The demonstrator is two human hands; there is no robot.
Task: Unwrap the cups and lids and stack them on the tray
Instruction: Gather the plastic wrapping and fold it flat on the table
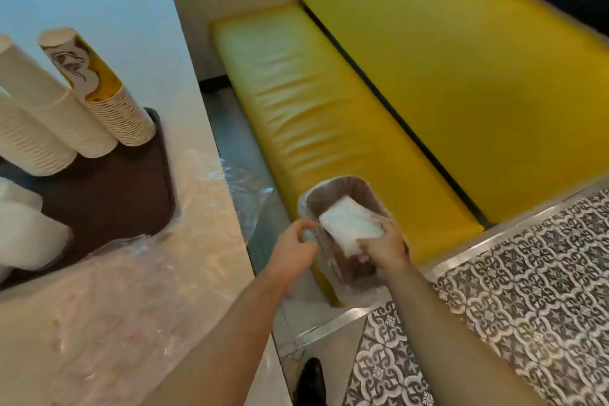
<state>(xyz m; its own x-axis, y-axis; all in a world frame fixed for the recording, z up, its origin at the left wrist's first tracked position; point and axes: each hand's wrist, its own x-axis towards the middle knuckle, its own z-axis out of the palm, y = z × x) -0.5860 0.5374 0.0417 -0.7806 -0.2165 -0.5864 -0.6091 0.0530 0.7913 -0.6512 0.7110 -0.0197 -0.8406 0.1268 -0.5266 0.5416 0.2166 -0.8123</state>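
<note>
Tray [342,194], brown, wrapped in clear film, held tilted over the yellow bench [296,102], between table [138,273] and tiled ledge [514,290]. White flat pack [349,227] lying in the tray under the film; contents too blurred to tell. Left hand [293,249] gripping the tray's near-left rim, fingers curled round the edge. Right hand [384,245] clamped on the tray's near-right side, fingertips pressing at the white pack through the film.

On the table to the left, a second brown tray [108,194] bearing three upside-down cup stacks side by side: two plain white stacks [56,115], one printed stack [108,99] in brown, cream and yellow at the right. White lids [26,234] at the near-left end of that tray, partly cut off by the frame edge. Loose clear wrap [138,277] spread over the table in front of that tray, more of it [247,188] hanging off the table edge into the gap toward the bench. Yellow backrest [445,59] rising behind the seat. Dark shoe [311,379] visible on the floor at the bottom, beside the patterned tiles. Whole view softened by motion blur.
</note>
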